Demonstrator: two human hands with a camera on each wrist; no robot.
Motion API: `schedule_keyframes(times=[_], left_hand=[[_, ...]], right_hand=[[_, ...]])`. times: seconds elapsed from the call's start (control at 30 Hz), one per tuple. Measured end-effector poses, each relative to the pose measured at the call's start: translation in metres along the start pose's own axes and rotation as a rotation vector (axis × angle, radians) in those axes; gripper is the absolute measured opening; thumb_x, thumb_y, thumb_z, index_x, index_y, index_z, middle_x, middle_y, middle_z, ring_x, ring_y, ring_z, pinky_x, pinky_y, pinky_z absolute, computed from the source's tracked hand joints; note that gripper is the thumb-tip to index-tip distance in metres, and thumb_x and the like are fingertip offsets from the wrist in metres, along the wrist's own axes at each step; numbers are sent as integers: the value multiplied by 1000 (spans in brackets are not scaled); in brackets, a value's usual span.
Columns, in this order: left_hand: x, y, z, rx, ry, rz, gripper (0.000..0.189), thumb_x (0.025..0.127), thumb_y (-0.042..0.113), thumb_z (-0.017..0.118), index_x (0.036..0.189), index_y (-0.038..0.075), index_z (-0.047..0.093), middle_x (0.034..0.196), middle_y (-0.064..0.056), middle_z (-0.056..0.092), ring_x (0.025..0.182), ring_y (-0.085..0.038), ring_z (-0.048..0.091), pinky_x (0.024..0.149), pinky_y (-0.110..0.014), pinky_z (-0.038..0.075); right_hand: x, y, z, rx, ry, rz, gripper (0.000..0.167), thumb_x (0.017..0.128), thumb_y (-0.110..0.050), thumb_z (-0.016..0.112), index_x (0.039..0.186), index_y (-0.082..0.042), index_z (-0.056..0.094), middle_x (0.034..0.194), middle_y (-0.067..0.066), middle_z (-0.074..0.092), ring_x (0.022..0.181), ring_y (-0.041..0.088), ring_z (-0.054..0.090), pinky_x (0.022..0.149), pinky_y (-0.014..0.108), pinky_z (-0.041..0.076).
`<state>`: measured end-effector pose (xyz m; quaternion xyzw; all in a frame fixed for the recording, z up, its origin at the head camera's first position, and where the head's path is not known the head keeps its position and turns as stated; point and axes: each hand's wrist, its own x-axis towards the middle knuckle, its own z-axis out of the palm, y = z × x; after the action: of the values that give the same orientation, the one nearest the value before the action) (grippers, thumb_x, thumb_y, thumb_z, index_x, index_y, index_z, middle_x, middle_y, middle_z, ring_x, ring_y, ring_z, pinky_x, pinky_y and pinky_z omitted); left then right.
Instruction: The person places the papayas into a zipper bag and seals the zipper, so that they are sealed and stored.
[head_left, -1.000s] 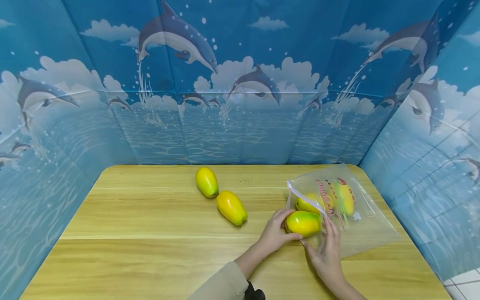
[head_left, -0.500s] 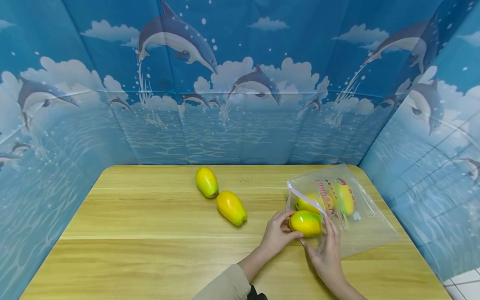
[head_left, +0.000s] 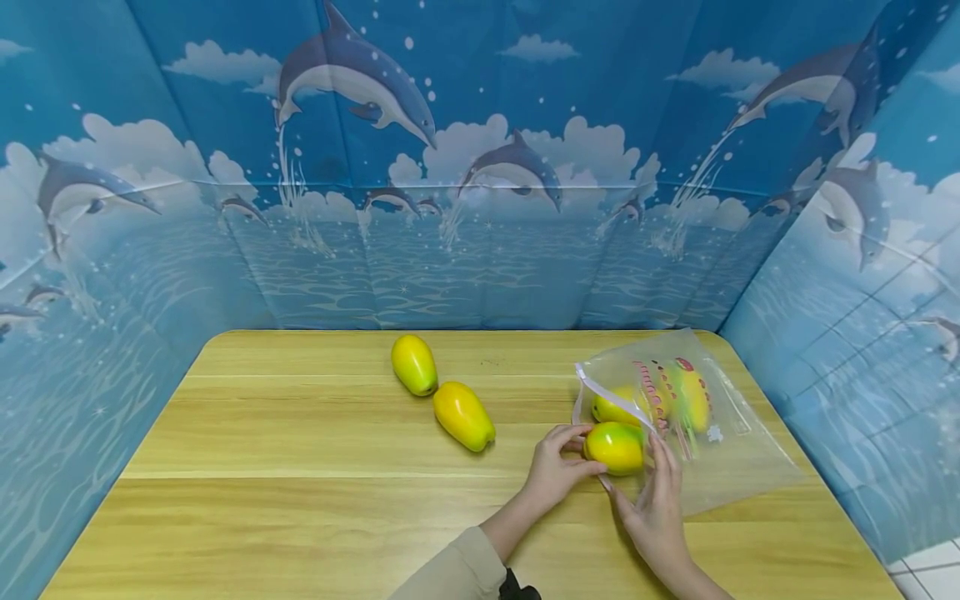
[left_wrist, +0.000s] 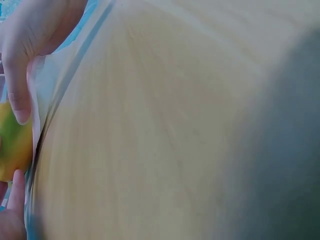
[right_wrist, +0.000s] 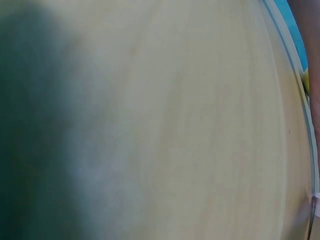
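A yellow-green papaya [head_left: 617,448] lies in the mouth of a clear zip bag [head_left: 742,458], its right end just inside. My left hand [head_left: 553,471] holds it from the left, fingers above and thumb along the near side. The rim of the bag's mouth is held by my right hand [head_left: 654,504], fingers at the upper edge and thumb at the lower one. More yellow-green fruit [head_left: 693,400] shows through the printed plastic. In the left wrist view, part of the papaya [left_wrist: 15,145] appears at the left edge between fingers. The right wrist view shows mostly tabletop.
Two more papayas, one farther back [head_left: 414,365] and one nearer [head_left: 463,417], lie close together left of the bag on the wooden table [head_left: 262,500]. A blue dolphin-print curtain [head_left: 480,250] stands behind the table and along both sides.
The papaya in my left hand has slid slightly right, farther into the bag's mouth, with the left hand following. My right hand and the bag stay in place.
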<state>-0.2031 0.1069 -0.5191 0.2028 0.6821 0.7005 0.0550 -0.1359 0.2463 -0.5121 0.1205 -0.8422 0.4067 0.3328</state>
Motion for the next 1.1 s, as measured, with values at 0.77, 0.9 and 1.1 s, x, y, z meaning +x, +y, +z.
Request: schedule_keyframes(times=[0.77,0.9,1.1], left_hand=[[8,0,8,66,24,-14,46,71,12,77,114,5,62,111,-5,59,88,-6,59,78,-19,51],[10,2,12,58,23,-21,45,71,11,77,113,5,62,110,-6,59,88,-7,59,75,-17,52],[8,21,14,49,28,-17,43,71,4,76,111,-1,62,108,-11,58,89,-17,60,70,-14,52]], right_hand=[[-1,0,-2,-14,6,-14,106,46,30,70,138,12,20,135,32,21,123,13,26,98,7,28],[0,0,-1,-5,18,10,103,50,29,71,138,11,20,136,31,21,124,12,25,98,7,28],[1,0,0,49,42,-12,89,65,13,73,137,13,21,136,31,20,123,14,26,100,9,29]])
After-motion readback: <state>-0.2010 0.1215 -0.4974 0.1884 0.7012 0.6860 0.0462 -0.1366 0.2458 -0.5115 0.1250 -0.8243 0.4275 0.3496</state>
